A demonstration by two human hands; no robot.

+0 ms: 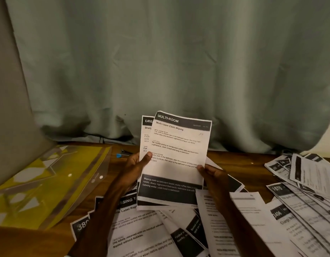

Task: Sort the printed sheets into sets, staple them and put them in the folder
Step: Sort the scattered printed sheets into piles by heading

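Sheets (176,154) are standing nearly upright above the table (243,160), long axis up, left hand (136,164) pinching their left edge and right hand (212,175) their lower right edge, while the folder (49,182) is lying to the left, nearer the left hand

Your left hand (136,164) and right hand (213,175) hold sheets (176,154) upright above the desk (240,160), folder (49,182) at left.

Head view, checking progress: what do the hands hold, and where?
Printed sheets, fanned: left hand pinches their left edge, right hand holds the lower right edge.
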